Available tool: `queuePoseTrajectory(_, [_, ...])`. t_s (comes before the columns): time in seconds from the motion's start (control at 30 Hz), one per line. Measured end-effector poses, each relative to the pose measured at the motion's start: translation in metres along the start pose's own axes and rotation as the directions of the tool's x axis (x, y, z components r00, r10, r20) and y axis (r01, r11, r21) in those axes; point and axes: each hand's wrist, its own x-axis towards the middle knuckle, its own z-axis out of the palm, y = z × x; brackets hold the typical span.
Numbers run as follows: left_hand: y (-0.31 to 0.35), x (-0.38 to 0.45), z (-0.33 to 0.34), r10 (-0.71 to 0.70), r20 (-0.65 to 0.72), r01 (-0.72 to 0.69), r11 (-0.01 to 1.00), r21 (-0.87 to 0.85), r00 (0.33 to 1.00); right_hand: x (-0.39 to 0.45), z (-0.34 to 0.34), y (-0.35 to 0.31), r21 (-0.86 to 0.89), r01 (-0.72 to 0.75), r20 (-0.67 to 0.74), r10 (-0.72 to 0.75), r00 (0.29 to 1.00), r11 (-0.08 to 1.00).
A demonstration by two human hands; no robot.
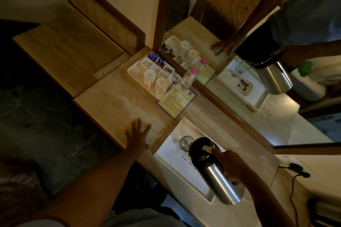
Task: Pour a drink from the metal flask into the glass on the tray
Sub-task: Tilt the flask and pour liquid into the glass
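A steel flask with a black top is tilted over the white tray, its spout leaning toward the clear glass that stands on the tray's far left part. My right hand grips the flask by its handle, thumb near the black lid. The flask's top hides part of the glass, and I cannot tell whether liquid is flowing. My left hand rests flat on the stone counter left of the tray, fingers spread, holding nothing.
Further along the counter stands a white tea tray with two upturned cups, sachets and a spoon. A pink-capped water bottle stands on a printed card. A wall mirror runs along the right. A black cable lies at right.
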Motion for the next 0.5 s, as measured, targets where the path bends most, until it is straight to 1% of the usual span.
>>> queuePoseTrajectory(0.07, [0.0,0.0,0.0,0.0,-0.003,0.0,1.0,-0.005,1.0,-0.002,-0.001,-0.003,-0.053,0.012,-0.011,-0.012,1.0,0.999])
queuePoseTrajectory(0.17, [0.0,0.0,0.0,-0.001,-0.006,0.001,1.0,-0.003,1.0,-0.002,-0.003,-0.006,-0.019,-0.044,-0.04,0.043,0.998,0.999])
queuePoseTrajectory(0.5, [-0.001,0.0,0.0,-0.002,-0.005,0.002,1.0,0.007,1.0,-0.002,-0.004,-0.014,-0.085,-0.051,-0.039,0.048,0.998,0.995])
